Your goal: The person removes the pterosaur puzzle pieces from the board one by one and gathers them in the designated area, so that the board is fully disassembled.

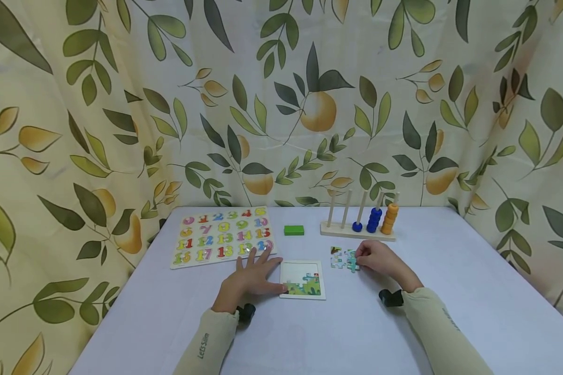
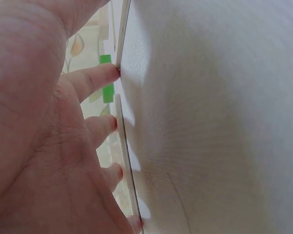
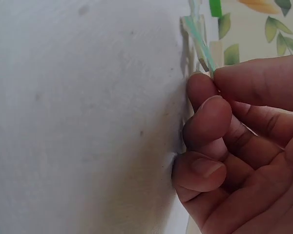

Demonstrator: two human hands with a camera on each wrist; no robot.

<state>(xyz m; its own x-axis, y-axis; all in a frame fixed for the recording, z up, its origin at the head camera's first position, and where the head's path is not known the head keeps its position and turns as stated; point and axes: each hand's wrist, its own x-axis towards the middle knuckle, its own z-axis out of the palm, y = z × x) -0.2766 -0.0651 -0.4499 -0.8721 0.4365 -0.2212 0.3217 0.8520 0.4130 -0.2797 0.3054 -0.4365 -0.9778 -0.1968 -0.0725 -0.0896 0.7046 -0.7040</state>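
Note:
My right hand (image 1: 382, 261) pinches a light-green jigsaw piece (image 3: 201, 41) between thumb and index finger, its other fingers curled close to the table. Beside it lie loose jigsaw pieces (image 1: 337, 259) with pale blue and white patterns. My left hand (image 1: 247, 280) is spread flat, its thumb on the left edge of a white puzzle frame (image 1: 322, 291). Green pieces (image 1: 309, 286) fill the lower part of that frame; the upper part shows bare white. In the left wrist view, fingertips (image 2: 110, 122) of this hand touch the edge of the number board (image 1: 174, 263).
A green block (image 1: 294, 230) lies behind the puzzle frame. To the back right stands a wooden peg rack (image 1: 333, 229) with blue beads (image 1: 374, 220) and orange beads (image 1: 390, 219). A leaf-patterned curtain (image 1: 281, 151) hangs behind the white table (image 1: 347, 338).

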